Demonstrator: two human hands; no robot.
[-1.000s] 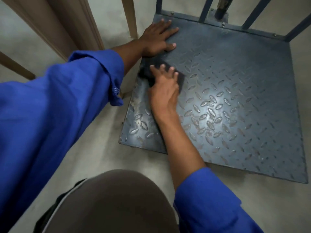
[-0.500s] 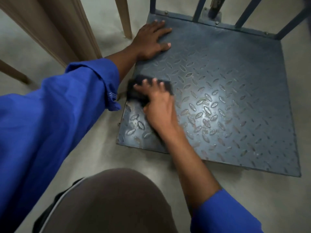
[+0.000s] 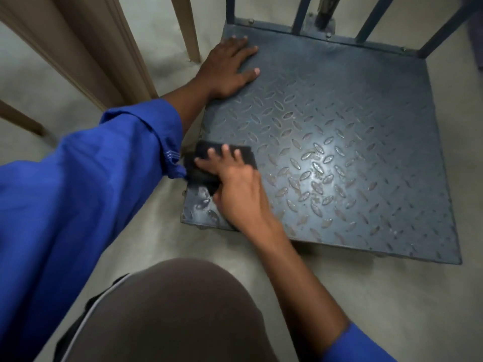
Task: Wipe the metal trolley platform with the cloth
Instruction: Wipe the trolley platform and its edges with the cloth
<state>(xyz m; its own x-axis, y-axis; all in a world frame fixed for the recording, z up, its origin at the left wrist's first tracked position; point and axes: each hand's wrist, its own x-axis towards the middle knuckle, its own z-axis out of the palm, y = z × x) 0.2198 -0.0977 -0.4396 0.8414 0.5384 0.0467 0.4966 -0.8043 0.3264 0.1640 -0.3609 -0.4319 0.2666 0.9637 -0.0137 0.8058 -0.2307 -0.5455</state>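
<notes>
The blue-grey metal trolley platform (image 3: 352, 131) has a raised diamond tread and lies low over the floor. My right hand (image 3: 239, 186) presses a dark cloth (image 3: 201, 173) flat onto the platform's left edge, near its front left corner, fingers spread over the cloth. Part of the cloth hangs over that edge. My left hand (image 3: 227, 67) rests flat, palm down and fingers apart, on the platform's far left corner. Both arms wear blue sleeves.
Blue upright rails (image 3: 371, 19) rise from the platform's far edge. Beige wooden furniture legs (image 3: 187, 27) and a panel (image 3: 86, 48) stand to the left on the pale floor (image 3: 146, 246). My knee in brown fabric (image 3: 167, 314) fills the lower middle.
My right hand has slid the cloth along the platform's left edge toward me, from near my left hand down to the front left corner. My left hand has stayed planted.
</notes>
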